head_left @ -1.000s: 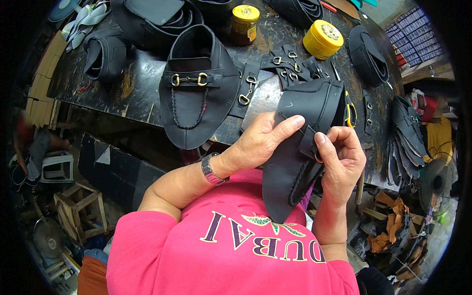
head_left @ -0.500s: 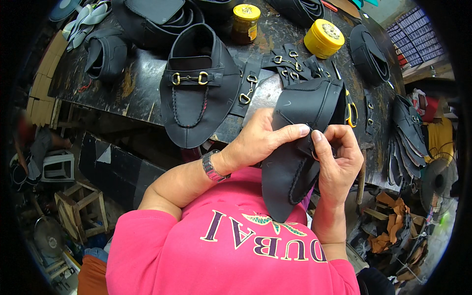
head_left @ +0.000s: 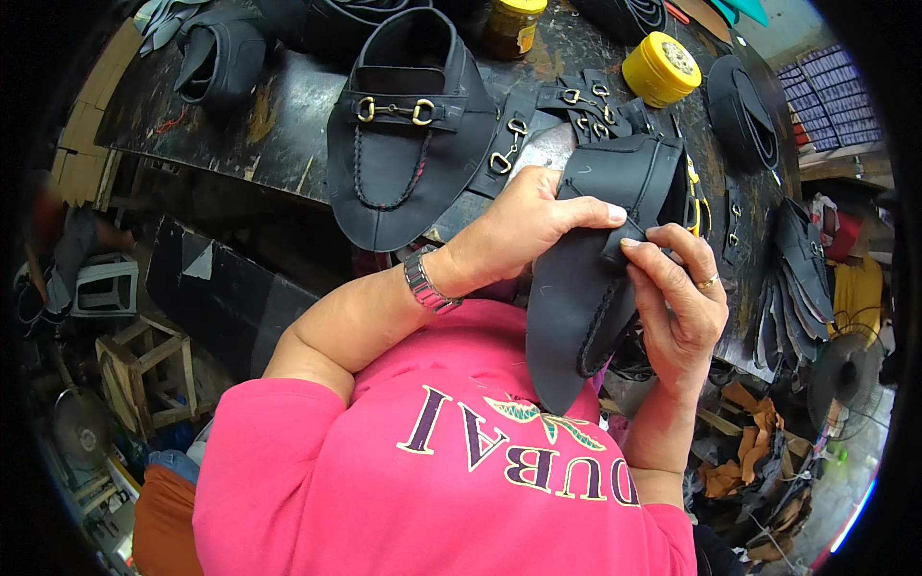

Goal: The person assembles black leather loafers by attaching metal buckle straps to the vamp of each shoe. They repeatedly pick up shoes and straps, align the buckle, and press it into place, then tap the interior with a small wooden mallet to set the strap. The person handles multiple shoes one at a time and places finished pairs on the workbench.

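Note:
A black leather shoe upper (head_left: 567, 307) with a braided seam hangs over the table's near edge, its toe toward my pink shirt. My left hand (head_left: 523, 226) grips its side, thumb pressed on top beside a small black strap (head_left: 617, 248) and the other fingers hidden behind the leather. My right hand (head_left: 684, 302) pinches that strap's end between thumb and forefinger; a ring is on one finger. Left of my hands, a matching upper (head_left: 384, 187) lies on the table, with a gold-coloured metal bit across it. Loose straps with similar bits (head_left: 509, 144) lie beyond my left hand.
On the dark worn table (head_left: 288, 144) stand a yellow tub (head_left: 663, 69) and a yellow-lidded jar (head_left: 512, 29). Yellow-handled scissors (head_left: 698, 197) lie beside the held upper. More black uppers (head_left: 792, 269) hang at the right edge. A wooden stool frame (head_left: 144, 370) stands lower left.
The table and objects sit higher in the view. My right hand's fingers have loosened and spread from a tight pinch, now holding the strap's end by the fingertips. The left hand keeps its grip.

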A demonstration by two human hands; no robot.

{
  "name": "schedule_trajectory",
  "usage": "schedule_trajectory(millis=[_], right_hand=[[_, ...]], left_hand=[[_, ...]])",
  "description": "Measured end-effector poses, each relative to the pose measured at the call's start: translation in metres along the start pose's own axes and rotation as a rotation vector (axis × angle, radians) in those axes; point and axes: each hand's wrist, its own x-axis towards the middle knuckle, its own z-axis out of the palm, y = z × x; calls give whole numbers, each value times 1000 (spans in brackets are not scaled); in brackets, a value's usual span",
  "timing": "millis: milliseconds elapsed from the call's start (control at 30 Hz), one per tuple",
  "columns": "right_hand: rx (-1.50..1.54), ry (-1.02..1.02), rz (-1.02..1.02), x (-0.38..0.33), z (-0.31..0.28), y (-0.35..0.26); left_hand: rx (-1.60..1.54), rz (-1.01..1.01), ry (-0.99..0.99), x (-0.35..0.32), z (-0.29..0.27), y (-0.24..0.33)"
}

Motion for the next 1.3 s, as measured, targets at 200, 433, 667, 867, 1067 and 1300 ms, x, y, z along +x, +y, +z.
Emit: schedule_trajectory(millis=[200, 433, 667, 867, 1067, 1300], right_hand=[[214, 72, 101, -2, 6, 7], [42, -27, 90, -5, 2, 7], [-318, -120, -153, -6, 2, 5], [-304, -126, -43, -18, 13, 3], [93, 36, 128, -28, 17, 2], [394, 182, 294, -36, 20, -3]], left_hand=[[5, 20, -9, 2, -1, -4], [17, -7, -4, 4, -5, -7], [-45, -58, 7, 7, -8, -9], [-96, -143, 8, 0, -7, 0], [0, -148, -81, -10, -5, 3], [1, -211, -68, -10, -10, -3]])
